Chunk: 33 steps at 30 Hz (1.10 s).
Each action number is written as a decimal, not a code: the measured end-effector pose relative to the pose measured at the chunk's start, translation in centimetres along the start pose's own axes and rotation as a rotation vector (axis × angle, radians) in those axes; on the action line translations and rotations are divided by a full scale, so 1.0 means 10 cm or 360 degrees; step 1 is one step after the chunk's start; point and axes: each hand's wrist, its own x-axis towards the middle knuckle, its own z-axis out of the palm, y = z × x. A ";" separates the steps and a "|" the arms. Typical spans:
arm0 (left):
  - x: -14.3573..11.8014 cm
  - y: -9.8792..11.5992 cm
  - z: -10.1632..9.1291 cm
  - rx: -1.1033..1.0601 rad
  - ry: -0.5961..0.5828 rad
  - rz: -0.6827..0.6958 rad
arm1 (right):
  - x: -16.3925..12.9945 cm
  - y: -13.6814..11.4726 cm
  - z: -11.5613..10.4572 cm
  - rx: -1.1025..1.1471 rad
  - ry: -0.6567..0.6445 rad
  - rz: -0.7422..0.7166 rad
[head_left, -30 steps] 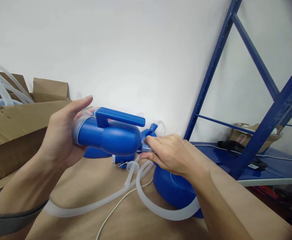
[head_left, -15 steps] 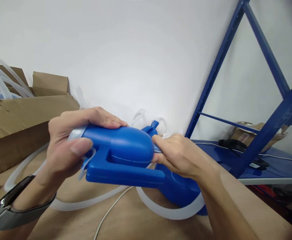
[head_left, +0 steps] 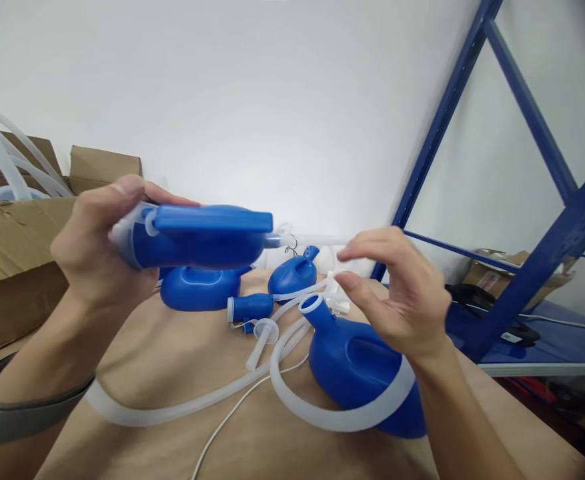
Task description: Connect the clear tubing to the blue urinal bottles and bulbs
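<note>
Up at ten o'clock from the table's middle, the left hand [head_left: 97, 250] grips the neck end of a blue bottle [head_left: 202, 237], fingers wrapped round its pale cap, the flat handle now turned uppermost and the body lying level in the air. Half a second ago the handle faced down and toward the camera, and the right hand was pressed against the bottle's far end; now the bottle has been rolled over and raised, and the right hand [head_left: 397, 293] has come off it. That hand hovers at three o'clock of the bottle, well apart from it, fingers curled and thumb and forefinger drawn near each other. A thin pale tube [head_left: 317, 239] runs from the bottle's far end toward those fingertips, but whether they pinch it I cannot tell.

Judging by this, the work at the bottle's far end has moved from pressing to drawing something out or letting go.

Below, on the wooden table [head_left: 172, 373], lie a large blue container [head_left: 357, 373] at five o'clock with a wide translucent hose [head_left: 322, 417] looped over it, and more blue bottles [head_left: 197, 290] under the held one. Cardboard boxes [head_left: 17, 253] sit at nine o'clock; a blue shelf frame [head_left: 547, 240] stands at three o'clock.
</note>
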 end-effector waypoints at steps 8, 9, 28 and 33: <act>0.01 0.06 0.11 -0.0249 0.0218 -0.0372 | -0.15 0.18 0.38 0.0991 -0.0583 0.0999; -0.01 0.06 0.12 -0.0242 0.0206 -0.0392 | -0.18 0.21 0.45 0.1151 -0.0522 0.1031; -0.12 -0.04 0.13 0.0063 -0.0046 -0.0185 | -0.14 0.17 0.69 0.1265 -0.0136 0.1172; -0.14 -0.08 0.11 0.0300 -0.0051 0.0048 | -0.09 0.12 0.62 0.1247 -0.0248 0.1229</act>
